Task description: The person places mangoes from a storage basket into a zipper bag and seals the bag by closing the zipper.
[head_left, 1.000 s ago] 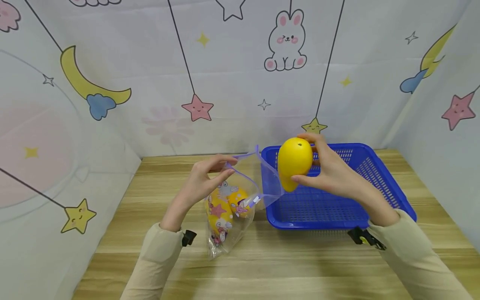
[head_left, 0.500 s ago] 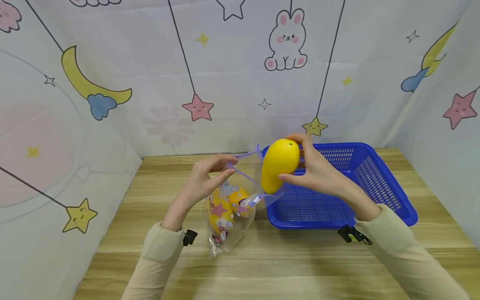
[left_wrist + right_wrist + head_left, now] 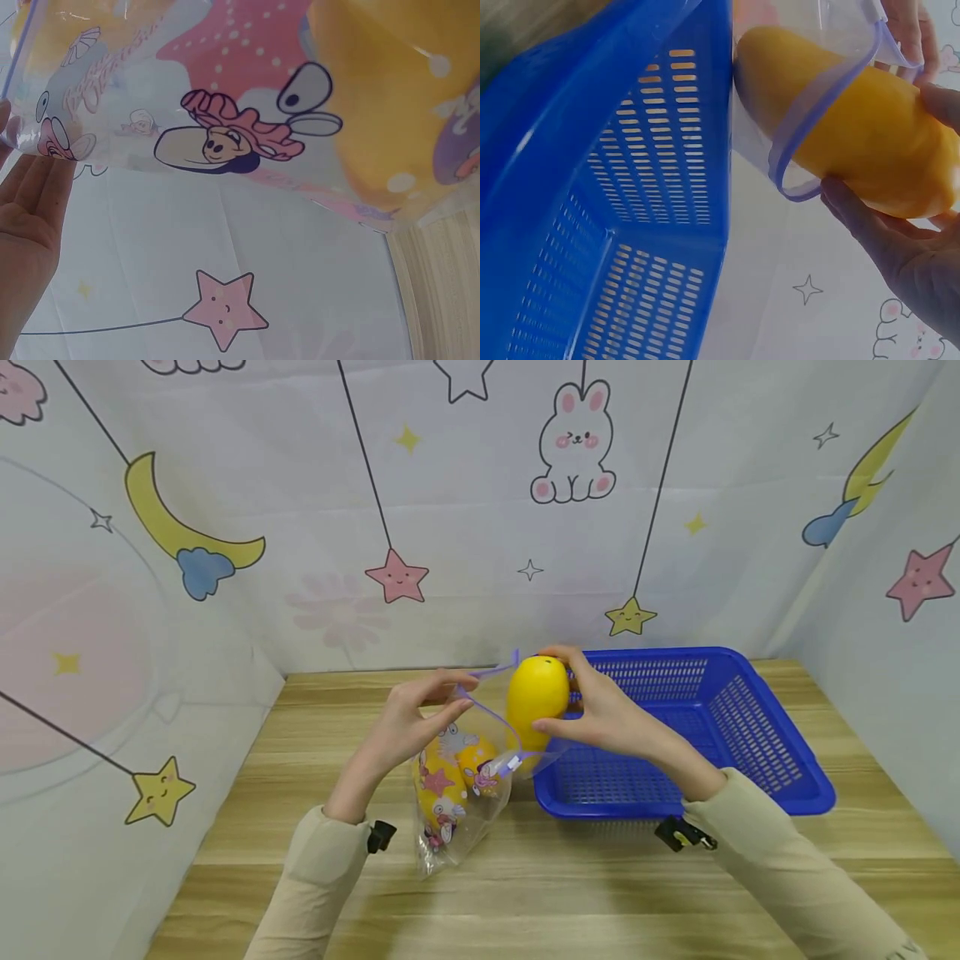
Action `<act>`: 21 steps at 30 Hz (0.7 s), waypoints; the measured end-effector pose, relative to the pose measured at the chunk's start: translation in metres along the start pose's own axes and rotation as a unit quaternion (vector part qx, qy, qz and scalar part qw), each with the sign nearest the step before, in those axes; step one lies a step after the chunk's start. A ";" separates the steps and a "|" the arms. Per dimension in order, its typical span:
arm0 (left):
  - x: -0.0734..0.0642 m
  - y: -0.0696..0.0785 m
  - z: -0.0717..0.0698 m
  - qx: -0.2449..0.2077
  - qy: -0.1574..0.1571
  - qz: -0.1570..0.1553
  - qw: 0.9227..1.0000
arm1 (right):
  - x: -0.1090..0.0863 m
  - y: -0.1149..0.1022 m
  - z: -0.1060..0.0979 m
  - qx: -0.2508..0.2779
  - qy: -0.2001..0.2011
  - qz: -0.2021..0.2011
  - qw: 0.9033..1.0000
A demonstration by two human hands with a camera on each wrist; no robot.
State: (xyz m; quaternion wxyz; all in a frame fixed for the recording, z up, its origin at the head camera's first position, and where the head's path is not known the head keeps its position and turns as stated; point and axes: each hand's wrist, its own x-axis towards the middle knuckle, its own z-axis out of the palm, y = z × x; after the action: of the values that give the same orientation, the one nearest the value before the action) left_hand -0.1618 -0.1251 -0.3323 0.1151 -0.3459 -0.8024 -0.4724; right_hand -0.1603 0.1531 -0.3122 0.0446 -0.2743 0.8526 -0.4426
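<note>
My right hand [image 3: 603,710] grips a yellow mango [image 3: 537,693] by its upper end, thumb on one side and fingers on the other. The mango's lower end is inside the mouth of a clear zip bag [image 3: 480,814] with a purple rim and printed sea creatures. In the right wrist view the purple rim crosses the mango [image 3: 885,142]. With thumb and fingers my left hand [image 3: 408,714] pinches the rim on the left side, holding the mouth apart. More yellow fruit [image 3: 438,777] lies in the bag, partly hidden by the print.
A blue slotted plastic basket [image 3: 780,727] stands right of the bag, its left edge close behind the bag's mouth. Both are on a wooden table [image 3: 562,893]. A white cloth with cartoon prints [image 3: 465,485] hangs behind and at the sides.
My right hand has moved left from over the basket and lowered the mango's tip into the bag's mouth. The left hand has kept its hold on the rim.
</note>
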 end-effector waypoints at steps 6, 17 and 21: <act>0.000 -0.001 0.002 -0.001 0.000 0.001 1.000 | 0.002 0.000 0.002 -0.010 0.027 0.008 1.000; 0.001 0.000 0.004 -0.010 -0.007 -0.009 1.000 | 0.005 0.001 0.007 -0.010 0.041 -0.006 0.999; 0.001 -0.001 0.005 -0.011 -0.009 -0.009 1.000 | 0.004 0.000 0.009 -0.017 0.041 -0.013 0.999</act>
State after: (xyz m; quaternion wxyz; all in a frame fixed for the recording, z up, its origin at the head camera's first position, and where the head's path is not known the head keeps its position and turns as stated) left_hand -0.1626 -0.1202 -0.3350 0.1003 -0.3443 -0.8010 -0.4794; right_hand -0.1610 0.1451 -0.3171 -0.0010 -0.2674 0.8574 -0.4398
